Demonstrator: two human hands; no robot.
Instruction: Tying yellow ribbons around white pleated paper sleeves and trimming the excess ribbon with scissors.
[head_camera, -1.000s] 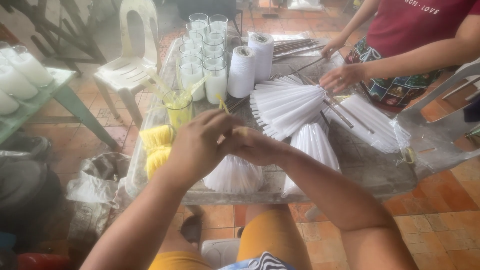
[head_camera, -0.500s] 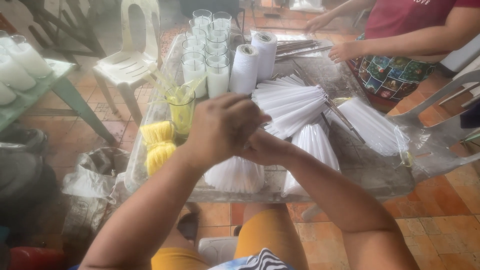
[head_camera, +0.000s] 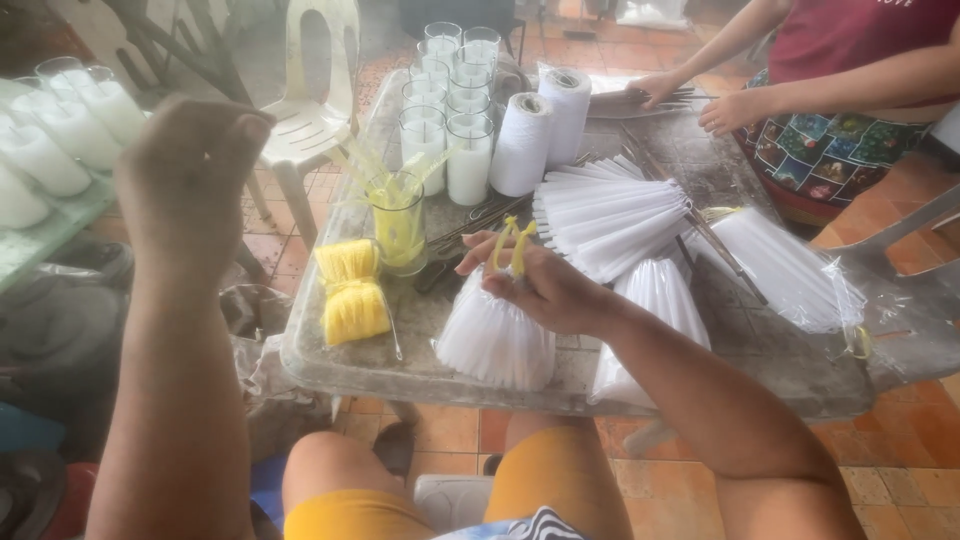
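- Head view: the right hand (head_camera: 545, 285) is pinching a yellow tie (head_camera: 513, 243) at the gathered top of a bundle of white candles (head_camera: 497, 338); its two loose ends are sticking up above the fingers, so the knot is looking begun but not visibly pulled tight or trimmed.
- That bundle is fanning out below the right hand, lying on the grey table (head_camera: 760, 345) at its near edge.
- The left hand (head_camera: 185, 170) is hanging raised far out to the left, well apart from the bundle, fingers curled in a loose fist; I cannot tell whether it is gripping anything.
- Just right of the right hand, three more white candle bundles (head_camera: 610, 215) are lying fanned, seemingly gathered already; whether each is tied is too small to tell.
- Between the two hands, a yellow skein (head_camera: 350, 292) is lying on the table, and beyond it a glass of yellow strips (head_camera: 398, 222) is standing, so plenty of ties seem to be waiting.
- Beyond the right hand, two spools of white string (head_camera: 545, 125) and a row of glass candles (head_camera: 448, 105) are standing.
- Left of the raised hand, more glass candles on a side table (head_camera: 50, 150) are standing.
- Far to the right, another person's hands (head_camera: 700, 100) are handling thin rods (head_camera: 630, 97).
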